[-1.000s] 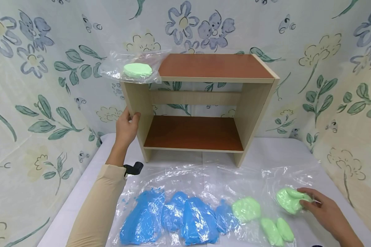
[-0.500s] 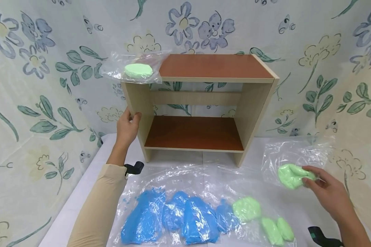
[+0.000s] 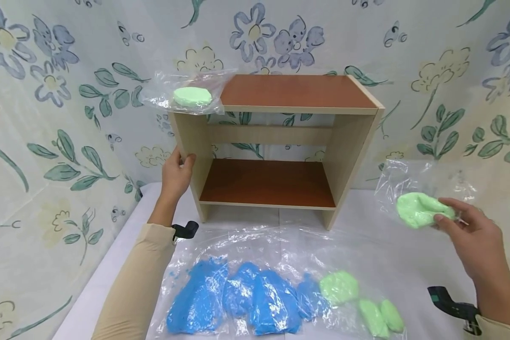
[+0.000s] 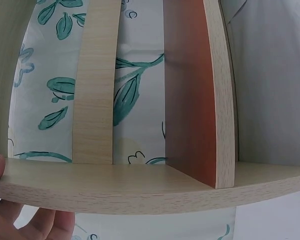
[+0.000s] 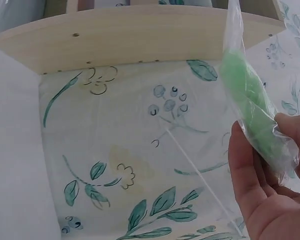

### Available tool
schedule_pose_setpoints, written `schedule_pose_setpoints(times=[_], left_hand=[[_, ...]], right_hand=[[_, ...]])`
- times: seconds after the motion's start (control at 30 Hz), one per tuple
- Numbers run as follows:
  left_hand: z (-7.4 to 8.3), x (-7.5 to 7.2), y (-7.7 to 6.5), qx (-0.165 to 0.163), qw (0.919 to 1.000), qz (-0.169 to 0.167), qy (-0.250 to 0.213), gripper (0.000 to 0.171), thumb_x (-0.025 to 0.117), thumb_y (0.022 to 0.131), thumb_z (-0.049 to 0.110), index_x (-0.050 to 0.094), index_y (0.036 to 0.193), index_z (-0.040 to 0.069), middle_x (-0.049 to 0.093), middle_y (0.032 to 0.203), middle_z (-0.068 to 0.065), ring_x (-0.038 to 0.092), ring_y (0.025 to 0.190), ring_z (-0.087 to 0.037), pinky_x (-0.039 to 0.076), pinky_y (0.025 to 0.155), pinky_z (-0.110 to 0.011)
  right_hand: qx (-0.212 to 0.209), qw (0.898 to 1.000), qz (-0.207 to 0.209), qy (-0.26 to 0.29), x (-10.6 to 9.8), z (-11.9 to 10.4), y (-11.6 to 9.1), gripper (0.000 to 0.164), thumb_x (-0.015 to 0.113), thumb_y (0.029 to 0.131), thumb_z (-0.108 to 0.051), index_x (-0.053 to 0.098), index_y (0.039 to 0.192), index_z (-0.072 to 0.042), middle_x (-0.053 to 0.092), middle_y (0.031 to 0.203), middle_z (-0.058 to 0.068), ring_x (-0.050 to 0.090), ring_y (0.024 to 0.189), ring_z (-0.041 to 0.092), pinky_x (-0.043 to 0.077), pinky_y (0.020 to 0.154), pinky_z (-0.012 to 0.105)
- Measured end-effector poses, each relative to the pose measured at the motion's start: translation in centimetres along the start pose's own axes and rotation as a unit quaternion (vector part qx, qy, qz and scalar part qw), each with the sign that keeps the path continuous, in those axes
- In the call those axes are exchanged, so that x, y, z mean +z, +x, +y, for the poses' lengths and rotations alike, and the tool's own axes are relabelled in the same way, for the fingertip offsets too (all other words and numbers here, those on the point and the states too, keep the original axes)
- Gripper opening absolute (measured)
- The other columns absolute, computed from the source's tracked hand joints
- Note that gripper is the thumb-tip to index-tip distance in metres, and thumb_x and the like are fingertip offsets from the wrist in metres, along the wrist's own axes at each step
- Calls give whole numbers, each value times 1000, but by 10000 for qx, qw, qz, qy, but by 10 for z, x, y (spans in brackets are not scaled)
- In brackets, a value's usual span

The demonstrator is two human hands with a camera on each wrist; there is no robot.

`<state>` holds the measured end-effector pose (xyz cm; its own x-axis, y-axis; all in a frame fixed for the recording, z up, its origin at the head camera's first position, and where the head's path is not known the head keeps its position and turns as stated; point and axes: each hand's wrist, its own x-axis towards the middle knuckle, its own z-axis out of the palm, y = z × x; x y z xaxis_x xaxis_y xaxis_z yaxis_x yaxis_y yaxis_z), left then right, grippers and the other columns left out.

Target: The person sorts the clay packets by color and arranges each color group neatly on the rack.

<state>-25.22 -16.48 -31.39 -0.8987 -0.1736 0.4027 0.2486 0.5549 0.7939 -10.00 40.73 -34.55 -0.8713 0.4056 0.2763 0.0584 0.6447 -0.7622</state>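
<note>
A small wooden shelf unit (image 3: 276,184) with reddish-brown boards stands at the back of the table. My left hand (image 3: 176,174) grips the front edge of its left side panel, with the thumb on the inner face and the fingers outside, as the left wrist view shows. Off to the right, my right hand (image 3: 476,231) pinches a clear plastic bag with a light green, dough-like lump (image 3: 420,210) in it, raised beside the unit. Another bagged green lump (image 3: 192,97) lies on the top left corner of the unit, its clear plastic hanging past the edge.
Along the front of the white table (image 3: 416,264) lie clear bags with blue lumps (image 3: 197,297) and several green lumps (image 3: 339,287). A flower-printed cloth (image 3: 89,56) hangs behind and at both sides. The unit's right side panel (image 5: 140,45) faces the right hand.
My right hand has lifted the bagged green lump up off the front right of the table and carried it farther back and right. The left hand has kept its grip on the side panel.
</note>
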Motion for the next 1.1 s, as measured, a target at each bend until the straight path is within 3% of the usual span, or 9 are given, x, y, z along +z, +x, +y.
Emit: schedule_pose_setpoints(times=[0.1, 0.37, 0.43, 0.53, 0.6, 0.77, 1.0, 1.1], left_hand=[[-1, 0, 0, 23, 10000, 28, -2, 45, 46, 103, 30, 44, 148, 21, 52, 150, -12, 54, 132, -36, 51, 105, -55], [-1, 1, 0, 21, 10000, 12, -73, 45, 47, 103, 29, 45, 147, 20, 51, 150, -13, 55, 132, -37, 52, 103, -55], [-1, 1, 0, 39, 10000, 1, -66, 45, 47, 103, 30, 45, 147, 21, 51, 150, -12, 54, 132, -36, 52, 103, -55], [0, 1, 0, 67, 10000, 19, -21, 45, 47, 103, 30, 45, 147, 20, 51, 150, -12, 54, 132, -36, 52, 103, -55], [-1, 1, 0, 85, 10000, 33, -2, 45, 47, 103, 30, 45, 147, 20, 51, 150, -12, 55, 132, -36, 53, 102, -55], [0, 2, -1, 77, 10000, 26, 23, 46, 45, 104, 31, 43, 148, 20, 51, 150, -12, 55, 132, -37, 53, 102, -56], [-1, 2, 1, -3, 10000, 73, 29, 47, 46, 103, 31, 42, 149, 23, 50, 151, -11, 54, 133, -36, 53, 102, -55], [-2, 2, 2, 21, 10000, 96, 8, 46, 46, 103, 30, 43, 149, 21, 51, 151, -11, 54, 133, -36, 53, 101, -55]], right_hand=[[-79, 9982, 197, 557, -3, -19, 8, 47, 57, 100, -23, 49, 146, -27, 46, 127, -25, 49, 90, -20, 42, 73, -7], [-139, 9908, 291, 1311, -9, -65, 27, 46, 57, 99, -24, 50, 145, -25, 48, 117, -24, 53, 98, -11, 45, 76, -5], [-126, 9782, 263, 2058, -12, -76, 33, 46, 57, 99, -23, 51, 144, -22, 49, 115, -19, 54, 101, -7, 47, 76, -3], [-210, 9445, 254, 3269, -15, -94, 40, 45, 59, 98, -21, 53, 142, -17, 50, 116, -11, 54, 106, 0, 50, 77, 1], [-337, 9253, 298, 3765, -17, -105, 43, 44, 60, 97, -17, 55, 140, -14, 50, 117, -8, 54, 108, 4, 51, 77, 3], [-448, 9145, 299, 4011, -18, -129, 48, 43, 62, 96, -13, 57, 138, -14, 49, 116, -5, 53, 110, 6, 52, 77, 3], [-595, 8799, -199, 4710, -18, -159, 63, 40, 65, 93, -7, 61, 133, -8, 49, 129, -1, 50, 112, 13, 57, 78, 10], [-599, 8782, -456, 4723, -16, -175, 69, 40, 67, 92, -7, 62, 132, -8, 49, 129, 0, 50, 111, 14, 57, 76, 12]])
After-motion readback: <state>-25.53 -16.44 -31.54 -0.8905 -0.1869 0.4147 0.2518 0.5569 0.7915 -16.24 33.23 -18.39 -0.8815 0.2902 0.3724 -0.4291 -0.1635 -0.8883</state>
